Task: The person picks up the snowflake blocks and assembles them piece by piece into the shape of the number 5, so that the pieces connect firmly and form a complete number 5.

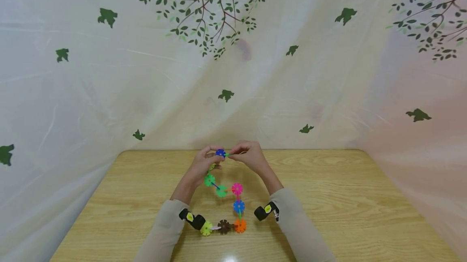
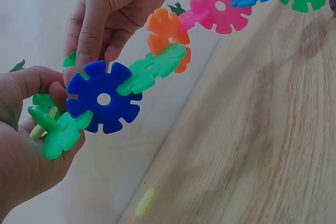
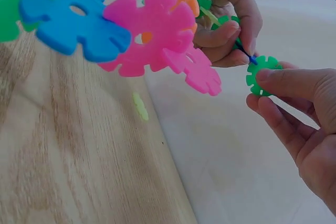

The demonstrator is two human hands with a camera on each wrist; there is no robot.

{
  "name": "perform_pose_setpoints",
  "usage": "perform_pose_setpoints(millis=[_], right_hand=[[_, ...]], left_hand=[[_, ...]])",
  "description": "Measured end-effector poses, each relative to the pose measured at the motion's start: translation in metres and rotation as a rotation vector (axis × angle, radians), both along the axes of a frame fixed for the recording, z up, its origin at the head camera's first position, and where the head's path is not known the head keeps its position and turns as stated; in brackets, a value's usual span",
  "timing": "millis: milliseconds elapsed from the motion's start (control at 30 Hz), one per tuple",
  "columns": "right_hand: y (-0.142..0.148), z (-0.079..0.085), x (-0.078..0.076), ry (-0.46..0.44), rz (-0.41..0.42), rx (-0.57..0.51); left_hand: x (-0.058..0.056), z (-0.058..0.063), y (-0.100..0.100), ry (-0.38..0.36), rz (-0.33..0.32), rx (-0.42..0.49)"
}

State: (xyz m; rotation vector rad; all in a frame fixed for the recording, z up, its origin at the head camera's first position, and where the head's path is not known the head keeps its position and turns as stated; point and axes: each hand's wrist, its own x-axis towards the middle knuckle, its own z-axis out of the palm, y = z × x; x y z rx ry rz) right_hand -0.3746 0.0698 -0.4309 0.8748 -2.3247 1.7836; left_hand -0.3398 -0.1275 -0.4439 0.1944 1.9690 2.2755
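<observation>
Slotted plastic flower-shaped discs are joined in a winding chain; pink (image 1: 237,189), orange (image 1: 240,226) and brown discs (image 1: 224,226) show in the head view. At its far end, my left hand (image 1: 198,166) pinches a dark blue disc (image 1: 220,153) between thumb and fingers. Opposite it, my right hand (image 1: 252,157) pinches a green disc (image 3: 265,72) by its face, its slotted edge meeting the dark blue one. Whether the slots are fully pushed together I cannot tell. Another dark blue disc (image 2: 102,98), farther along the chain, hangs before both hands in the left wrist view.
The wooden table (image 1: 328,205) ends at a pale curtain (image 1: 292,104) printed with leaves and branches. A small yellow-green piece (image 2: 145,202) lies near the table edge. Black wrist straps (image 1: 192,218) sit on both sleeves, the left one beside a yellow-green disc (image 1: 206,228).
</observation>
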Motion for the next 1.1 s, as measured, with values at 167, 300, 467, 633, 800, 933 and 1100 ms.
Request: perform_pose_setpoints(millis=[167,300,467,633,800,933,1100], right_hand=[[-0.002,-0.001,0.003,0.042,-0.029,0.018],[-0.003,0.002,0.006,0.052,-0.027,0.035],[-0.003,0.02,0.024,0.046,-0.001,0.03],[-0.004,0.031,0.035,0.059,-0.011,0.043],[-0.008,0.021,0.027,0.065,-0.027,0.044],[-0.008,0.004,0.013,0.039,-0.024,0.027],[-0.003,-0.002,0.005,-0.023,0.006,0.006]], left_hand=[[0.002,0.0,0.0,0.004,0.018,0.01],[0.002,-0.001,0.0,-0.002,0.036,0.014],[0.003,-0.001,0.0,-0.005,0.044,0.011],[0.005,0.0,0.001,0.0,0.05,0.019],[0.006,0.0,0.002,0.008,0.062,0.028],[0.006,-0.001,0.003,0.017,0.065,0.008],[0.007,0.001,0.002,0.041,0.037,-0.05]])
